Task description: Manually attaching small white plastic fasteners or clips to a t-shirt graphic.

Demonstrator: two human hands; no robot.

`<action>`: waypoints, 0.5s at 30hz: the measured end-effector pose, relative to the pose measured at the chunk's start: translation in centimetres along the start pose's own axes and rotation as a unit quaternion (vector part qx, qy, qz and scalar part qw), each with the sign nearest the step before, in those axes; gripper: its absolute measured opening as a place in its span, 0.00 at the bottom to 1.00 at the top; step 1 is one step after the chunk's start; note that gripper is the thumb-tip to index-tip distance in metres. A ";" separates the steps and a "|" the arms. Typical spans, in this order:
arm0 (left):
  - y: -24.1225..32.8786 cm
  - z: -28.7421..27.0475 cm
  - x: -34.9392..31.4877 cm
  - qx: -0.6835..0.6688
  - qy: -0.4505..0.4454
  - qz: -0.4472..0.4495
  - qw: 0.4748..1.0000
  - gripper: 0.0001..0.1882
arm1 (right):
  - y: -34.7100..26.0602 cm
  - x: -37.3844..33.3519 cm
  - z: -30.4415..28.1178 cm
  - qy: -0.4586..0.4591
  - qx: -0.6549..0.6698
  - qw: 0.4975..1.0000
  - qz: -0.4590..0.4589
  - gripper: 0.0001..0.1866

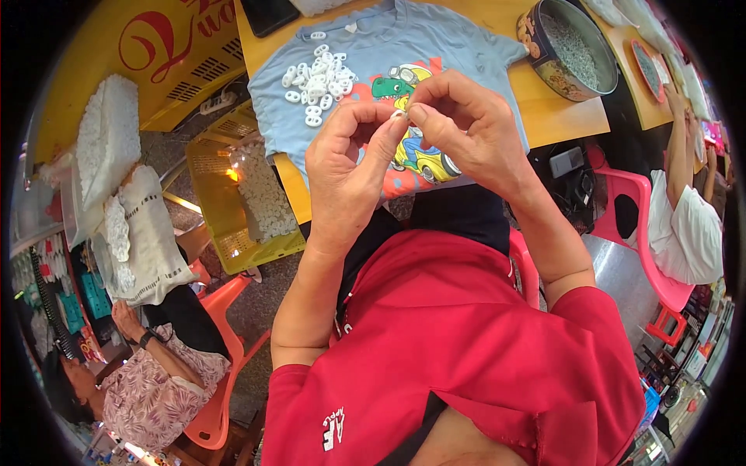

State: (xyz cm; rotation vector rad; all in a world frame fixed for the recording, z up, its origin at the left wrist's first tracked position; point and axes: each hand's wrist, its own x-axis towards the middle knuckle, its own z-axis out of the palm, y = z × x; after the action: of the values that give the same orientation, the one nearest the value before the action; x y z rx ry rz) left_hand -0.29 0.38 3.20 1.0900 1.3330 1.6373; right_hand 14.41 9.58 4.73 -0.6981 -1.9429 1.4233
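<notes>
Left hand [350,155] and right hand [470,128] pinch a small pale piece [399,114], seemingly unfinished, in a narrow grip; white two-holed pieces [317,80] lie untouched, beyond and left of the grip

Red short-sleeved shirt [474,334], white chest marking [332,431], dark trousers [454,213]

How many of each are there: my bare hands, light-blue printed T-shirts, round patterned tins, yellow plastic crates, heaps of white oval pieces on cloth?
Bare left hand, right hand: 2
Light-blue printed T-shirt: 1
Round patterned tin: 1
Yellow plastic crate: 1
Heap of white oval pieces: 1
Total: 6
</notes>
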 end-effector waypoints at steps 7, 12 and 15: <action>0.2 0.2 -0.4 -0.036 0.030 -0.027 0.999 0.05 | 0.0 -0.1 0.4 -0.014 0.056 0.998 0.017 0.06; -1.3 -0.4 0.1 -0.011 0.045 -0.063 0.997 0.05 | 1.5 0.4 1.3 -0.011 0.106 0.992 0.065 0.07; -2.3 -0.8 0.4 -0.032 0.030 -0.068 0.997 0.06 | 2.0 0.5 1.3 -0.016 0.129 0.988 0.086 0.08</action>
State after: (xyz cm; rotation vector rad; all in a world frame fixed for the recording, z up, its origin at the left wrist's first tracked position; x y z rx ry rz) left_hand -1.12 0.89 0.96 0.8982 1.3543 1.6114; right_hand 13.26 9.65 2.64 -0.7399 -1.7123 1.7619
